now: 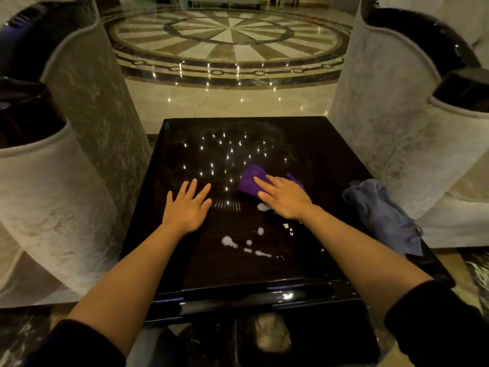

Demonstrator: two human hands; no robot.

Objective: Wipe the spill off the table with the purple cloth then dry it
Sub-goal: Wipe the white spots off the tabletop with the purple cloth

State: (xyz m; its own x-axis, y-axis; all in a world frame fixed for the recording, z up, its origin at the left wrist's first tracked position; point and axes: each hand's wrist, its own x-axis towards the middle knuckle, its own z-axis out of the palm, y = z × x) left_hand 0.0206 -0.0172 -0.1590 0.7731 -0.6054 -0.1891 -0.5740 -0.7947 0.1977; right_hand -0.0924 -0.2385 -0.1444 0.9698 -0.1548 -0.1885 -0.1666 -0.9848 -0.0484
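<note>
A glossy dark square table (330, 160) fills the middle of the view. My right hand (284, 194) lies flat on a crumpled purple cloth (251, 180) right of the table's centre, pressing it onto the surface. White spill drops (229, 241) are scattered on the near half of the table, and one blob (262, 207) sits just beside my right thumb. My left hand (188, 203) rests flat on the table to the left with its fingers spread and nothing in it.
A grey-blue cloth (381, 213) lies bunched at the table's right edge. Pale upholstered armchairs stand close on the left (87, 123) and on the right (383, 128). A polished marble floor with a round inlay (230, 41) stretches beyond the table.
</note>
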